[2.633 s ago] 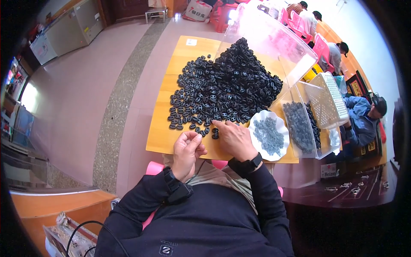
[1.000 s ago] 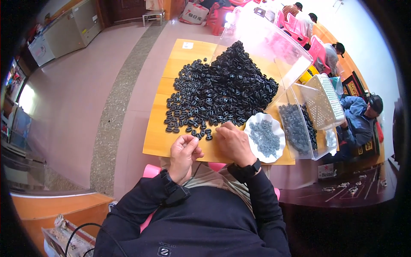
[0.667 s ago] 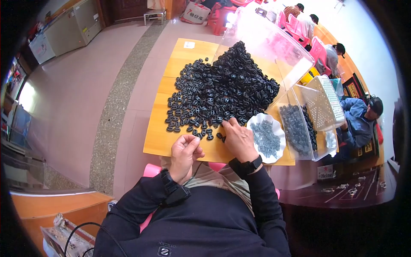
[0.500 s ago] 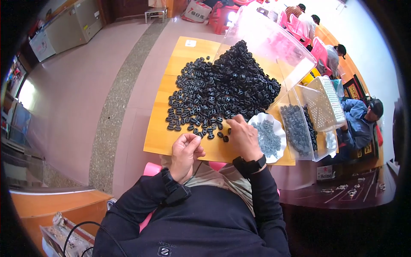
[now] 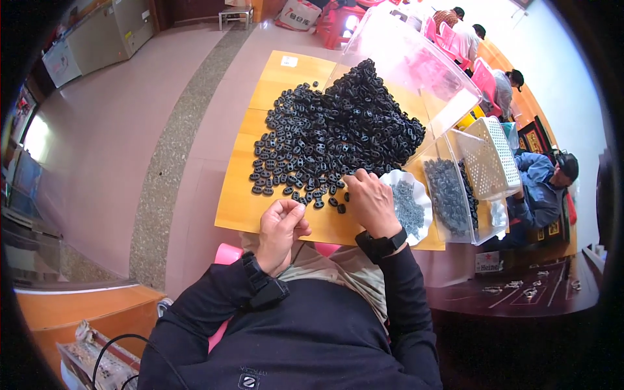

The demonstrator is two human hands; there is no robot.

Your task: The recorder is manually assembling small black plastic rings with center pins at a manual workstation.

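Note:
A big heap of small black oval pieces with two holes (image 5: pixel 338 130) covers much of the wooden table (image 5: pixel 244 195), spread thinner toward its left and near edges. My left hand (image 5: pixel 281 231) is at the near edge, thumb and fingertips pinched together; anything between them is too small to make out. At the near right edge of the heap, my right hand (image 5: pixel 374 203) has its fingers bent down and closed, hiding whatever they hold. Right beside it, a white scalloped dish (image 5: pixel 426 218) contains many small greyish, translucent bits (image 5: pixel 408 205).
To the right stands a clear plastic box (image 5: pixel 478 237) with dark grey and black pieces, and a white perforated basket (image 5: pixel 497 156) over it. A large clear bin (image 5: pixel 448 84) lies tipped behind the heap. One person (image 5: pixel 539 185) sits at the right; others sit farther back near pink chairs (image 5: pixel 484 81).
The view has shifted slightly. My right hand has turned a little, its fingers staying at the heap's edge. My left hand keeps its pinch in nearly the same place.

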